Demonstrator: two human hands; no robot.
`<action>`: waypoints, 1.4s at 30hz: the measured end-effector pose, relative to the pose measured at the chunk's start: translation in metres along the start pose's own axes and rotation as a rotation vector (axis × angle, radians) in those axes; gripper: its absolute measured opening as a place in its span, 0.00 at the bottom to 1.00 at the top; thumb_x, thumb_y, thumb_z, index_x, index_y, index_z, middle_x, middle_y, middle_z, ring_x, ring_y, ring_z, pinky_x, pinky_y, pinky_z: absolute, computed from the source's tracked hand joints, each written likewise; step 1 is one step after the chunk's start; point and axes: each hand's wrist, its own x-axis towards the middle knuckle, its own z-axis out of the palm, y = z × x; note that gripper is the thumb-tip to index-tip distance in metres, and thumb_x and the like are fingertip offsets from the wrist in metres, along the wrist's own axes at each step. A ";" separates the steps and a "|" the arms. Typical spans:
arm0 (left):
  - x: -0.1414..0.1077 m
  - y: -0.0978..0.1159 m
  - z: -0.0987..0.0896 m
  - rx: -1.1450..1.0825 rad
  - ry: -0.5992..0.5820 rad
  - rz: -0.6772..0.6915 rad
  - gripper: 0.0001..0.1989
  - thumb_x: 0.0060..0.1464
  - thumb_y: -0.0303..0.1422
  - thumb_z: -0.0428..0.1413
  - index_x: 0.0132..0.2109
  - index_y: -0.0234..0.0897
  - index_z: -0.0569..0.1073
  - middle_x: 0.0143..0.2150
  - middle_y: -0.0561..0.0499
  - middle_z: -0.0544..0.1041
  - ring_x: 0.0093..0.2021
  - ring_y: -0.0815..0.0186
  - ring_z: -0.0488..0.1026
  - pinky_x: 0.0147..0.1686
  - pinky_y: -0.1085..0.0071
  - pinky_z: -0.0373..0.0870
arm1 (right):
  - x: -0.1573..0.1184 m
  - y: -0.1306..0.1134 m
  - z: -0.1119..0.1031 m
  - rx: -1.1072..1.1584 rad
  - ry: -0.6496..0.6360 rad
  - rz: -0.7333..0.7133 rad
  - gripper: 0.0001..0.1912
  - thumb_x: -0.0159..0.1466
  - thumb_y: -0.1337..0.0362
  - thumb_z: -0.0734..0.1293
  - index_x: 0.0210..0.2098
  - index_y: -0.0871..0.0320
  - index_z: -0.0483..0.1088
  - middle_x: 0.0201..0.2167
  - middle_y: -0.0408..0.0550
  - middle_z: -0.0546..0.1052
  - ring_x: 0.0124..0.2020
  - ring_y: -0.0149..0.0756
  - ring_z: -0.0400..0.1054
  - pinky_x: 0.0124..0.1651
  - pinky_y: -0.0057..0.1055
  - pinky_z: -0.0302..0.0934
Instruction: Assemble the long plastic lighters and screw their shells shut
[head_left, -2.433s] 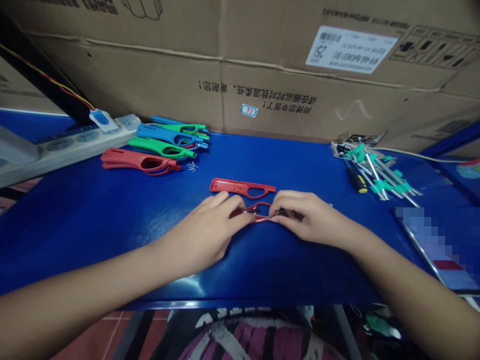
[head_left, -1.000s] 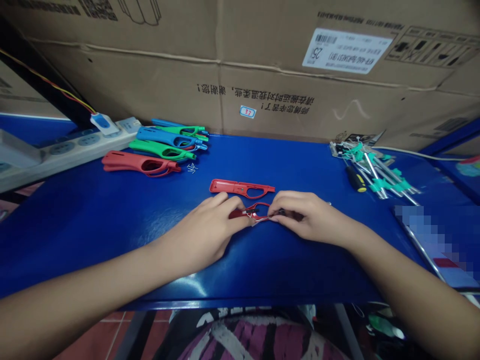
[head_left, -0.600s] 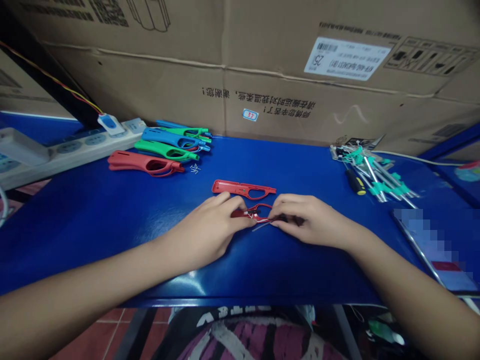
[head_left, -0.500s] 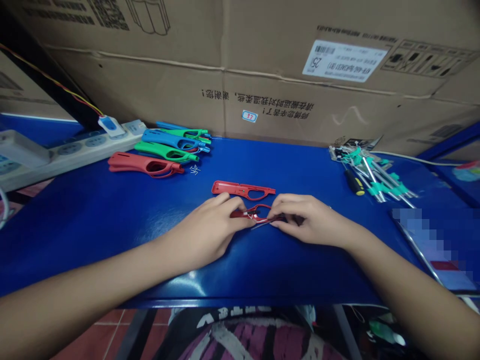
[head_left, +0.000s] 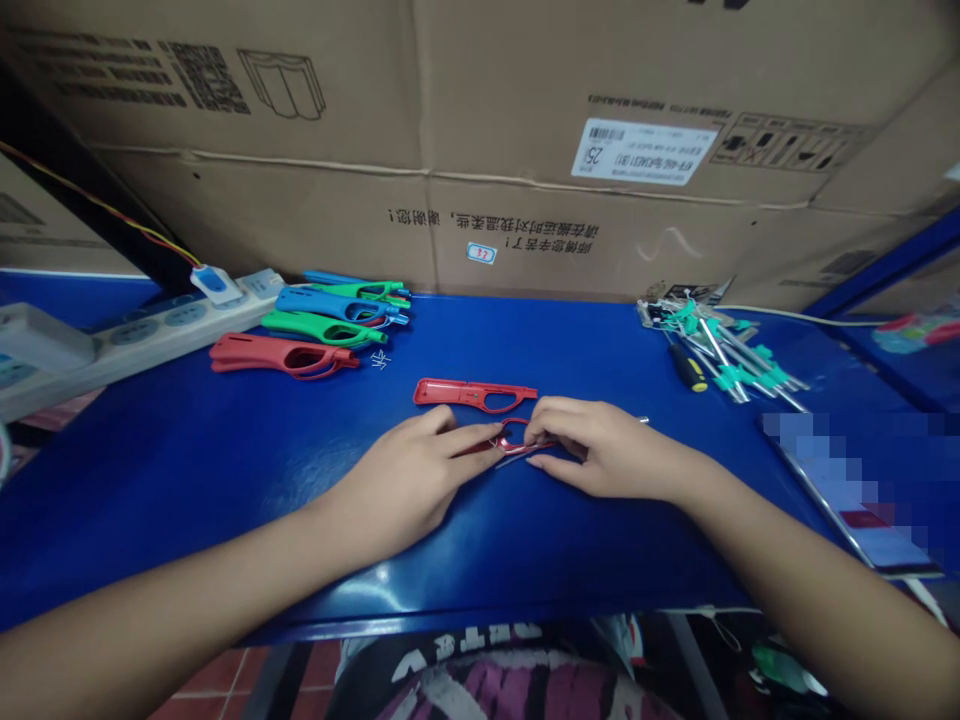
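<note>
Low over the table's middle, my left hand (head_left: 412,475) has its fingers closed on the handle end of a red lighter casing half (head_left: 515,450). My right hand (head_left: 600,447) pinches the same casing half near its narrow end, beyond the trigger loop. Small parts inside the casing are mostly covered by my left fingertips. A thin rod (head_left: 513,461) shows along the near edge, below my right fingers; a metal tip (head_left: 643,420) sticks out behind that hand. Just beyond both hands lies another red casing half (head_left: 450,393), hollow side up.
Red, green and blue lighter casings (head_left: 285,355) lie at the left, beside small white pins (head_left: 380,359) and a power strip (head_left: 161,325). At the right are metal tubes with green parts (head_left: 724,345), a screwdriver (head_left: 688,368) and a phone-like device (head_left: 855,500). A cardboard box (head_left: 360,190) stands behind.
My left fingers have straightened and moved further over the casing's inside, covering the dark and white parts seen before. My right hand keeps its pinch. The whole view has shifted slightly.
</note>
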 end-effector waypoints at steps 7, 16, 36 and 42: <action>0.001 -0.001 -0.001 -0.046 0.007 0.002 0.27 0.61 0.20 0.48 0.65 0.41 0.70 0.64 0.50 0.72 0.43 0.57 0.68 0.45 0.58 0.73 | -0.002 -0.004 -0.001 -0.016 0.050 -0.030 0.07 0.69 0.65 0.64 0.44 0.55 0.74 0.44 0.49 0.77 0.43 0.35 0.73 0.45 0.31 0.65; 0.002 -0.004 -0.001 -0.068 -0.011 -0.015 0.24 0.64 0.23 0.47 0.62 0.43 0.72 0.65 0.51 0.72 0.42 0.58 0.67 0.44 0.57 0.74 | -0.019 0.074 -0.052 -0.538 0.552 0.511 0.15 0.65 0.60 0.64 0.48 0.61 0.74 0.46 0.60 0.74 0.51 0.54 0.67 0.56 0.49 0.61; -0.001 -0.010 -0.001 -0.103 0.083 0.012 0.21 0.68 0.27 0.48 0.64 0.44 0.71 0.58 0.50 0.78 0.47 0.60 0.73 0.46 0.61 0.78 | -0.060 0.156 -0.076 -0.567 0.789 1.092 0.23 0.63 0.60 0.61 0.56 0.57 0.69 0.56 0.63 0.70 0.54 0.60 0.60 0.52 0.57 0.58; -0.001 -0.011 0.000 -0.083 0.096 0.028 0.20 0.67 0.28 0.49 0.63 0.44 0.71 0.59 0.49 0.77 0.51 0.59 0.72 0.50 0.58 0.76 | -0.062 0.166 -0.075 -0.569 0.819 1.086 0.17 0.63 0.65 0.58 0.47 0.58 0.72 0.52 0.63 0.71 0.52 0.57 0.62 0.52 0.55 0.58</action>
